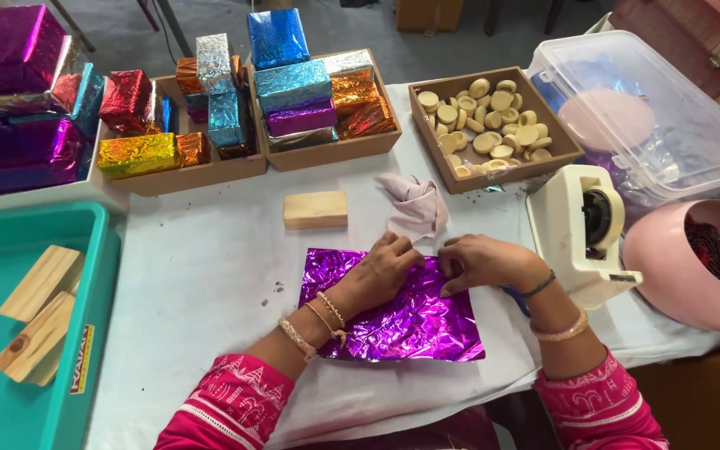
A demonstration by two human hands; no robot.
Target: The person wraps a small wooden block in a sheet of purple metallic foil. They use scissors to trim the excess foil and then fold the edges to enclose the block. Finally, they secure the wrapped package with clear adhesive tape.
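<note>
Both hands press down on a purple foil sheet (pixel 393 312) lying crinkled on the white-covered bench (pixel 202 275), at about 6 o'clock from the middle of the view. The left hand (pixel 381 271) lies knuckles up on the sheet's upper edge, fingers curled over it; the right hand (pixel 481 262) sits just beside it at 3 o'clock, fingers bent and tips pushed into the same edge. The two hands nearly touch at the fingertips. Whether anything lies under the foil cannot be told.

Just beyond the hands, at 12 o'clock, lies a crumpled pale cloth (pixel 414 207), and at 11 o'clock from the foil a small wood block (pixel 315 209). At 3 o'clock from the right hand stands a cream tape dispenser (pixel 581 229), with a pink bowl (pixel 677 275) beside it. Further back, at 1 o'clock, a brown tray (pixel 435 154) holds pale round discs (pixel 487 125). Two more trays (pixel 210 171) at 11 and 12 o'clock carry foil-wrapped boxes (pixel 293 87) in blue, silver, orange, red and gold. A teal bin (pixel 85 333) at 9 o'clock holds wooden blocks (pixel 39 308). A clear lidded tub (pixel 652 108) stands at 2 o'clock.
</note>
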